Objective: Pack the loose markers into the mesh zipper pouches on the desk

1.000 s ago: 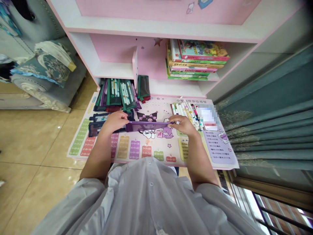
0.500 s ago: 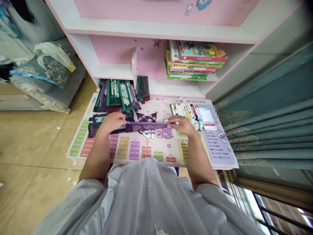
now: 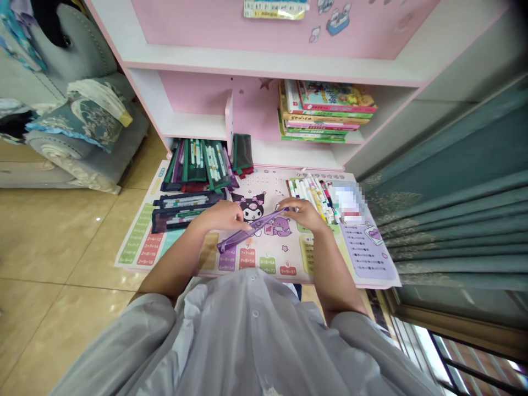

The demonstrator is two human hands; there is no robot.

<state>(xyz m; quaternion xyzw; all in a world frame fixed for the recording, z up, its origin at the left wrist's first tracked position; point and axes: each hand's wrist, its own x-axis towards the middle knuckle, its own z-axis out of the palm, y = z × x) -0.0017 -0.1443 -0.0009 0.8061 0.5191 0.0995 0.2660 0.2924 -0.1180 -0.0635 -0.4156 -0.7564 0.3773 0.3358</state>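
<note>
A slim purple mesh zipper pouch [image 3: 236, 238] slants across the desk in front of me, its left end lower and nearer my body. My left hand [image 3: 225, 215] is closed on its upper edge near the middle, thumb along the opening. At the far right end, the fingers of my right hand [image 3: 302, 211] pinch the pouch. The mouth looks slightly parted; I cannot make out anything inside. Just right of my right hand lies a loose pile of white-barrelled markers [image 3: 314, 193]. Dark blue mesh pouches with pens [image 3: 177, 220] lie beyond my left wrist.
Green and purple mesh pouches holding markers [image 3: 196, 162] are heaped at the back left. Another green pouch [image 3: 242, 152] leans by the shelf divider. Stacked books [image 3: 325, 113] fill the shelf's right side. A blurred phone-like object [image 3: 348, 201] lies right of the markers. A printed mat [image 3: 272, 258] covers the desk.
My left hand has slid from the pouch's left end toward its middle. The pouch has swung from level to slanted, left end down toward me. My right hand keeps its pinch.
</note>
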